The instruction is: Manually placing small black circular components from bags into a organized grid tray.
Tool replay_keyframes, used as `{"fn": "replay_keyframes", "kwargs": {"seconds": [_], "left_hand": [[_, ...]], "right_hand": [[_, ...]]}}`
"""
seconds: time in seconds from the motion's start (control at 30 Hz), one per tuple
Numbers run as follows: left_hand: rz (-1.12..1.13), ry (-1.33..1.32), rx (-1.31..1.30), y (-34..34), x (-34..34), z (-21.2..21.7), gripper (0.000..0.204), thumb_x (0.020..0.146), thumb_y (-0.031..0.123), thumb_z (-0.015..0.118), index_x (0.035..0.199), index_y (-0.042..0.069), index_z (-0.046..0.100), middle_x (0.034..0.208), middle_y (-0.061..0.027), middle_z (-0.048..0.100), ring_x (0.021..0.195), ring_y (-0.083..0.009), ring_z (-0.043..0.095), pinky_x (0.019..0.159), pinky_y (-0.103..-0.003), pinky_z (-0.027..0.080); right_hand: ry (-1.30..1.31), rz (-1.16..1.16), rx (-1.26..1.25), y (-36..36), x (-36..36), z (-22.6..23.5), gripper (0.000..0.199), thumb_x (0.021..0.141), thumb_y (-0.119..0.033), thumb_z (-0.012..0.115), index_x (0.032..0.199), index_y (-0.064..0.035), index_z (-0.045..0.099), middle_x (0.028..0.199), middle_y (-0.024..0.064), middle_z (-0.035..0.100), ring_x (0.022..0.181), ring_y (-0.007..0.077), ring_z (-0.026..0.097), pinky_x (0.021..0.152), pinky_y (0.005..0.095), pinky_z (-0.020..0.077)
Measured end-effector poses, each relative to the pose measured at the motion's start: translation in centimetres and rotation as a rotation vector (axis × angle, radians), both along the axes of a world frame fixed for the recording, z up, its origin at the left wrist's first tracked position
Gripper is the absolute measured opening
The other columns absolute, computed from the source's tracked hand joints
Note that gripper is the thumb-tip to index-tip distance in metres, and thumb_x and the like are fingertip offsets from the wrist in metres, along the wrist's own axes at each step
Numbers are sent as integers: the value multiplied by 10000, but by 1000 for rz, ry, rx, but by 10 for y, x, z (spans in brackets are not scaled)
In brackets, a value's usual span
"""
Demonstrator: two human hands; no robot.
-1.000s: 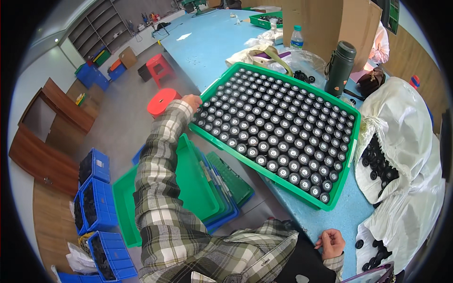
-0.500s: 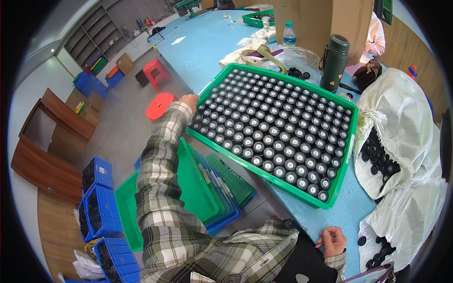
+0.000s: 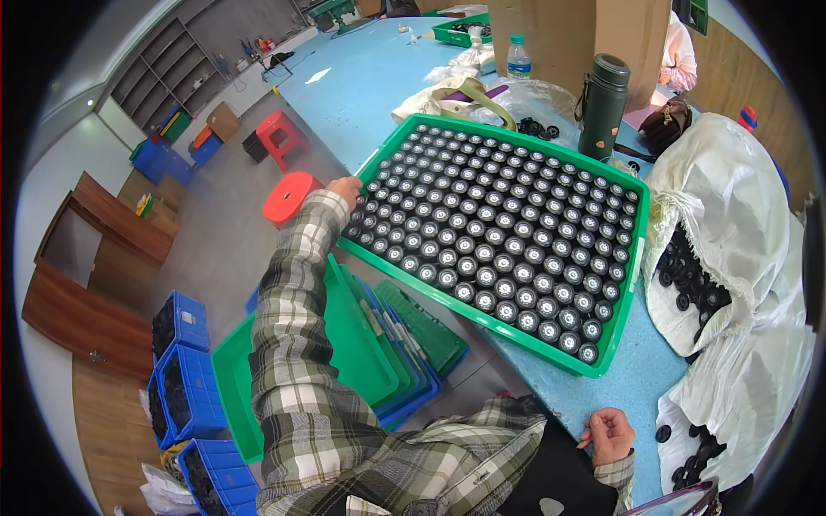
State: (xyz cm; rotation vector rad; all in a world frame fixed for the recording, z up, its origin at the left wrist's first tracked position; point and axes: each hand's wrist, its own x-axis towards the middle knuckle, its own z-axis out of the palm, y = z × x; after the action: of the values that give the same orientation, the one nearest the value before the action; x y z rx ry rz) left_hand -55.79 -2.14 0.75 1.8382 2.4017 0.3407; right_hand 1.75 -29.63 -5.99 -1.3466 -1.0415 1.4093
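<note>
Two hands: left hand (image 3: 346, 187) still grips green tray (image 3: 482, 322) at its left edge; right hand (image 3: 609, 434) stays loosely curled, empty, lower right.
Change: tray barely shifted; rows of black caps (image 3: 503, 228) sit undisturbed.

I stretch my plaid-sleeved left arm far forward, left hand (image 3: 347, 188) curled; my right hand (image 3: 609, 434) rests loosely curled near my body.

1. Tray (image 3: 375, 157): green, filled with black round caps (image 3: 499, 232) having pale centres
2. Table (image 3: 370, 82): light blue
3. Sleeve (image 3: 292, 327): olive, white and grey plaid
4. Stools (image 3: 289, 196): red
5. Floor crates (image 3: 185, 378): blue
6. Sacks (image 3: 731, 189): white
7. Flask (image 3: 604, 105): dark green
</note>
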Motion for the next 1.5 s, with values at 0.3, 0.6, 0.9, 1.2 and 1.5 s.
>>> {"fn": "replay_keyframes", "kwargs": {"seconds": [0.3,0.6,0.9,1.2,1.5], "left_hand": [[-112,60,74,-2,2,2,425,712,-68,394,1081,49,568,941,-147,634,836,-280,622,713,-366,496],[26,-7,90,19,12,-7,471,693,-104,416,1113,60,551,952,-157,624,864,-306,611,757,-384,484],[3,130,-11,27,9,-5,352,765,29,475,1102,101,548,996,-166,609,948,-330,575,812,-408,462],[61,79,60,46,33,-2,341,782,44,471,1111,109,536,979,-175,608,942,-333,581,815,-419,462],[63,93,41,58,27,-9,340,790,60,454,1119,105,528,1003,-201,592,980,-354,558,833,-428,452]], "right_hand": [[12,8,8,-1,1,1,107,865,-63,518,876,39,490,714,97,552,523,115,536,427,235,474],[63,9,47,-6,4,-1,111,864,-57,517,891,45,482,723,104,551,548,125,549,452,249,491],[84,13,42,-7,6,0,91,865,-27,505,919,43,485,744,102,560,589,123,561,489,244,502],[78,17,51,-7,7,-2,101,866,-37,505,919,46,485,738,104,555,579,126,558,482,250,504],[79,-5,58,-4,6,-1,105,866,-35,505,921,52,483,698,100,553,571,127,555,487,251,503]]}}
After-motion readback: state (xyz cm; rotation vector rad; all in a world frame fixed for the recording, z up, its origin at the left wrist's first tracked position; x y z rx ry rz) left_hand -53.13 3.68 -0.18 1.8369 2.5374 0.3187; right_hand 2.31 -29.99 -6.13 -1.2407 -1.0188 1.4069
